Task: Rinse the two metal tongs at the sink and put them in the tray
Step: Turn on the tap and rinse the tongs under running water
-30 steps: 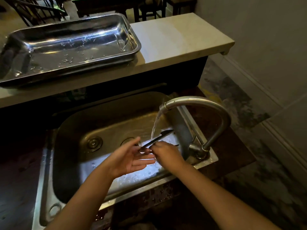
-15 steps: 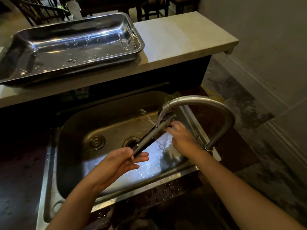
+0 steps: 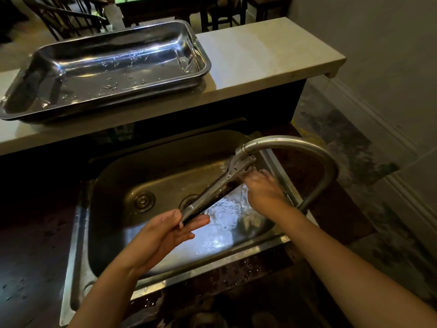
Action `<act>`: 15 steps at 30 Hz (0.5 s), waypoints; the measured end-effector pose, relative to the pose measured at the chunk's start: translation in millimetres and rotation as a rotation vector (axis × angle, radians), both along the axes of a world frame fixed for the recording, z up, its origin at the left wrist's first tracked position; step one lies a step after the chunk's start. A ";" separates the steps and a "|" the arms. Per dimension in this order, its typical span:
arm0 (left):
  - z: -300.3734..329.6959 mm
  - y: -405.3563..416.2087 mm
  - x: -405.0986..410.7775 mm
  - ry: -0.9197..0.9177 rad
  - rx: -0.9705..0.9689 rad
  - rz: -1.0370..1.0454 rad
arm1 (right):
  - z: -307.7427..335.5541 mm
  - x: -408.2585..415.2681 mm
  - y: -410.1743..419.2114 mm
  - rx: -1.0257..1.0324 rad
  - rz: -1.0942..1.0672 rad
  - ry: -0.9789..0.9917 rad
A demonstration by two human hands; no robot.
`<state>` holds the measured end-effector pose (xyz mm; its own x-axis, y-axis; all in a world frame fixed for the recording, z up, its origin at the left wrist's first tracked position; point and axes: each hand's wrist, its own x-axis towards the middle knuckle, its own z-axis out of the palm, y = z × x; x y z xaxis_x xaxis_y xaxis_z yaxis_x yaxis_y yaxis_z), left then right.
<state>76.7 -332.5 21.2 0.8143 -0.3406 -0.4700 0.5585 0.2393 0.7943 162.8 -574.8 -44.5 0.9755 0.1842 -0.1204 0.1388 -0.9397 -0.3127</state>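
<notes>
Tongs (image 3: 214,190) were mid-rinse at this point, held slantwise over the sink (image 3: 78,233) basin. Nearest the camera, the left hand (image 3: 163,235) had the handle end pinched between the thumb on top and the fingers (image 3: 198,221) underneath, fairly loose, with the palm turned up. From there the tongs ran up and to the right, so the working tips sat right under the faucet (image 3: 295,143) spout with water splashing over them. Further right, the right hand (image 3: 264,188) was up against the tongs near the tip end, but it was blurred by motion and spray, so whether its fingers were closed on the metal or just rubbing along it couldn't be told.

Handling-wise, this looked like a stiff, springy bit of steel, light enough for a two-finger hold but slick as anything when wet. The arms appeared pressed together, so letting go of the squeeze would probably let them pop open. Best place to grab seemed to be the handle end near the hinge, fingers wrapped round both arms, not the wet scalloped tips.

Only one pair could be made out; the second wasn't visible anywhere in the basin, which was dim.

Farther back on the pale counter (image 3: 260,55), up and to the left, the tray (image 3: 203,67) sat with a few water droplets in it and no tongs in it yet.
</notes>
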 end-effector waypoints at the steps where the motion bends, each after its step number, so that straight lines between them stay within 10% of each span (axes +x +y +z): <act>1: -2.2 -0.9 0.5 0.006 -0.012 0.006 | -0.7 -4.7 3.2 0.030 0.009 -0.007; 15: -22.1 -40.2 29.5 -0.122 -0.118 0.084 | 33.3 -58.4 49.6 0.573 0.125 -0.229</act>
<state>106.2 -372.7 -1.0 0.8908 -0.3160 -0.3267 0.4337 0.3763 0.8187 104.4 -525.2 -11.2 0.9318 0.2716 0.2409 0.3599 -0.6043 -0.7108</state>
